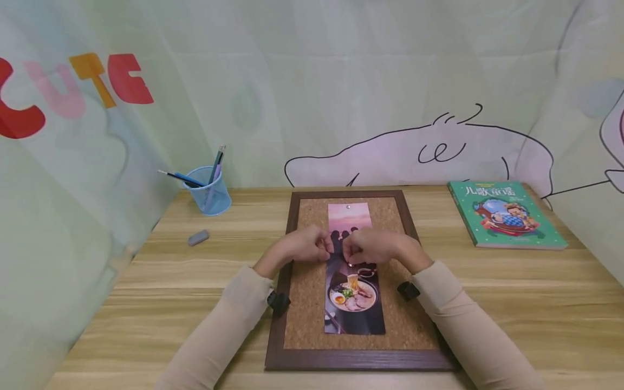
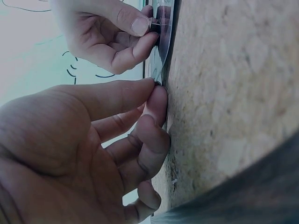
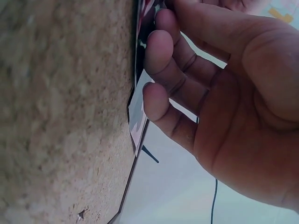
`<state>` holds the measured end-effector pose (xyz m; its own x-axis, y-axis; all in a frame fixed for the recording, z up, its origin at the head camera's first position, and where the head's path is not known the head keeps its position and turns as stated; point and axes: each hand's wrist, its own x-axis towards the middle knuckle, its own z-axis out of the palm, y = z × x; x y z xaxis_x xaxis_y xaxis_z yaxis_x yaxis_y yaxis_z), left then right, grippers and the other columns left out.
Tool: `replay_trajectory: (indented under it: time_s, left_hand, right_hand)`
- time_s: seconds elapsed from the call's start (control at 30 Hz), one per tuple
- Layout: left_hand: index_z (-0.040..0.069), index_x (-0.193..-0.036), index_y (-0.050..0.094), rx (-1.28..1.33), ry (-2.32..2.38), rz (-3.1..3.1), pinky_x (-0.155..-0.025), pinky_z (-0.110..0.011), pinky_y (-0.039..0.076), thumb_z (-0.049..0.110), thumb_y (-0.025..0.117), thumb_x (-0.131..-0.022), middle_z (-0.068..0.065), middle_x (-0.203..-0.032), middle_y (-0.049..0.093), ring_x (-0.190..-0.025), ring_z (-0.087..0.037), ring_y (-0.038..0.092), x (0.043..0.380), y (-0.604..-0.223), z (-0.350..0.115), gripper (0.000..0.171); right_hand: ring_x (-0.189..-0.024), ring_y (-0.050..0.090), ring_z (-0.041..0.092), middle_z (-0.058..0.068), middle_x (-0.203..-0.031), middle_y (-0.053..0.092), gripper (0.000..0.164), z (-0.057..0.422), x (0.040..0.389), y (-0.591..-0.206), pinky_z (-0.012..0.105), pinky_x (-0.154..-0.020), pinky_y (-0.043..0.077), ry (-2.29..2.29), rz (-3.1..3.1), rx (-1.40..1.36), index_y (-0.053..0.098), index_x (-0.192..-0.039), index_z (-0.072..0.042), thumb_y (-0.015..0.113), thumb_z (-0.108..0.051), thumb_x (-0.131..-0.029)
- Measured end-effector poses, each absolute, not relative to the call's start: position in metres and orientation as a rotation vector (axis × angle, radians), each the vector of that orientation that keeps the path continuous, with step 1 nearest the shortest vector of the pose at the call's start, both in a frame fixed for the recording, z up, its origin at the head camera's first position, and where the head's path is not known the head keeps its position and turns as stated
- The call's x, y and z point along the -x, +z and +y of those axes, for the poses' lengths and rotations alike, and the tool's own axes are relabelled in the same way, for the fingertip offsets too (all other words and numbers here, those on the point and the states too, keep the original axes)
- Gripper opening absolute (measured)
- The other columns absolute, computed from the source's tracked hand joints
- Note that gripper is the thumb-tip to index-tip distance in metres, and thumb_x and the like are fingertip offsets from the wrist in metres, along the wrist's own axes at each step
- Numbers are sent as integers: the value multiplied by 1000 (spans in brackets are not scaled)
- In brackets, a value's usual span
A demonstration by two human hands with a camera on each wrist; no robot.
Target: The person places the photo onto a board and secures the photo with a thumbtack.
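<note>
On a framed corkboard [image 1: 304, 325] lie two photos in a column. A silver thumbtack [image 1: 348, 207] fixes the upper photo [image 1: 350, 215], which has a pink sky and dark silhouettes. Below is a ramen photo [image 1: 353, 319]. My left hand [image 1: 309, 244] pinches the upper left edge of the ramen photo between thumb and index finger, as the left wrist view shows. Close beside it, my right hand [image 1: 372, 246] pinches a small shiny thumbtack [image 1: 351, 265] at the photo's upper part. Its fingers largely cover the tack, and both hands hide where the photos meet.
A blue mesh pencil cup [image 1: 214, 200] with pens and pencils stands at the back left. In front of it lies a grey eraser [image 1: 198, 238]. At the right is a green children's book [image 1: 507, 216]. A printed cloth backdrop [image 1: 370, 97] rises behind the wooden table [image 1: 195, 287].
</note>
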<state>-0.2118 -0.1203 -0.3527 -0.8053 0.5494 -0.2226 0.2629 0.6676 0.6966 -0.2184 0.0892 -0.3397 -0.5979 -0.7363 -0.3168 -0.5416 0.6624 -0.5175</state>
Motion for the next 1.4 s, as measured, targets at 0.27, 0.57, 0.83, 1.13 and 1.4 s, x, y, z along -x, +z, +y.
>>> replay_trajectory:
  time_s: [0.27,0.57,0.83,1.13,1.4]
  left_hand:
    - [3,-87,67,-642,930,2471,-56,-21,40,-4,67,-89,-1,-71,59,-62,-10,51,212,-353,-121,7]
    - [0,-88,67,-673,924,2476,-57,-21,41,-4,65,-88,0,-71,59,-63,-9,51,211,-352,-122,5]
    - [3,-87,67,-633,931,2470,-56,-22,40,-4,67,-89,-1,-71,58,-63,-11,50,211,-353,-120,7]
    - [3,-88,67,-635,897,2482,-57,-22,40,-3,66,-89,0,-71,58,-63,-11,50,211,-351,-120,6]
    - [3,-90,67,-618,905,2472,-58,-22,40,-3,66,-89,-2,-73,58,-65,-12,51,210,-351,-120,6]
  right_hand:
    - [-68,53,12,-2,-78,58,8,87,218,-342,25,-60,42,-522,2388,983,65,-91,-12,63,-9,-99]
    - [-65,51,12,-2,-77,57,9,86,217,-343,25,-58,40,-535,2390,969,65,-92,-12,61,-10,-100]
    - [-66,52,12,-1,-77,56,8,86,215,-342,25,-58,40,-529,2385,963,65,-92,-12,62,-10,-99]
    - [-68,53,13,-2,-78,57,9,86,215,-343,26,-60,41,-529,2393,929,64,-91,-14,63,-11,-99]
    - [-71,55,15,-1,-80,58,8,85,216,-343,27,-62,42,-534,2403,890,65,-91,-15,64,-12,-98]
